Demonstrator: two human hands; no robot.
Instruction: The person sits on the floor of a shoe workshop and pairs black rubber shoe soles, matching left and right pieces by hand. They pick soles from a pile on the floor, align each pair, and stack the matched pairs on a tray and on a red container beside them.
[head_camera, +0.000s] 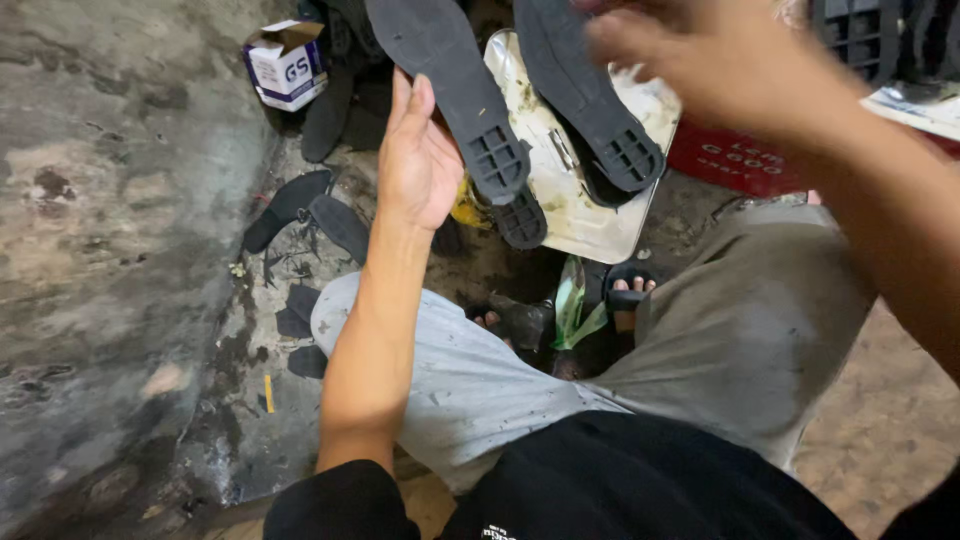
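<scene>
My left hand (415, 160) reaches forward with straight fingers, and its palm lies against a long black shoe sole (445, 70) that overlaps it and hides the thumb. The sole's ribbed heel (497, 160) points toward me. A second black sole (585, 95) lies beside it over a dirty white metal sheet (575, 215). A third ribbed heel (520, 215) pokes out beneath. My right hand (700, 60) is blurred at the top right, above the second sole, fingers spread, with nothing seen in it.
My grey-trousered knees (750, 310) fill the middle, with sandalled feet (630, 292) between them. Black sole offcuts (300, 205) lie on the stained concrete floor. A small white and blue box (285, 65) stands at the back left. A red crate (735, 160) sits at the right.
</scene>
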